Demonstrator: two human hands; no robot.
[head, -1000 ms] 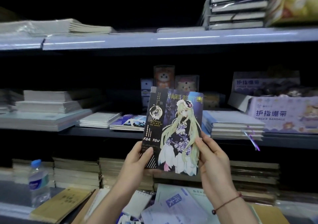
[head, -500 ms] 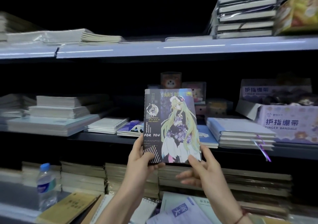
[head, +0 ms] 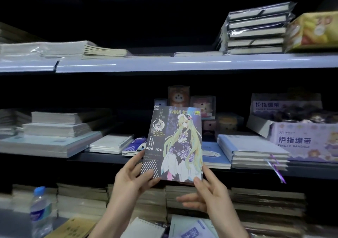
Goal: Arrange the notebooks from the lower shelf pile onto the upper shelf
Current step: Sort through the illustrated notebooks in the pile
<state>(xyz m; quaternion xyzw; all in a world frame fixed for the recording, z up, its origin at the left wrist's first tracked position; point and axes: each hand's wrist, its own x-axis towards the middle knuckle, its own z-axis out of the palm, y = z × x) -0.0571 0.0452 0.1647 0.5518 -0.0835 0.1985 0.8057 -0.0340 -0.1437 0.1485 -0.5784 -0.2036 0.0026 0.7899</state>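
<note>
Two hands lift one notebook toward the shelves, and from the left the scene reads like this: a clear plastic water bottle [head: 40, 213] with a blue cap stands at the bottom corner, beside squat stacks of tan-edged notebooks [head: 82, 199] on the lower shelf, the pile you are drawing from. Your left hand [head: 132, 177] holds the anime-cover notebook [head: 174, 142] at its lower left corner, thumb pressed on the glossy front and the fingers curled behind, so the thin cover stands nearly upright and faces you. It hangs in the air in front of the middle shelf [head: 102, 158], not yet resting on any board. Your right hand [head: 210, 195] steadies the lower right corner, thumb tip on the cover; the other fingers are spread loosely below it, so the grip looks light. That two-corner hold probably keeps the floppy, slick book from bending as it goes up. Above, the upper shelf [head: 164, 63] shows a pale, shiny front edge, with flat paper stacks at left and shrink-wrapped hardbacks [head: 256, 31] at right.
</note>
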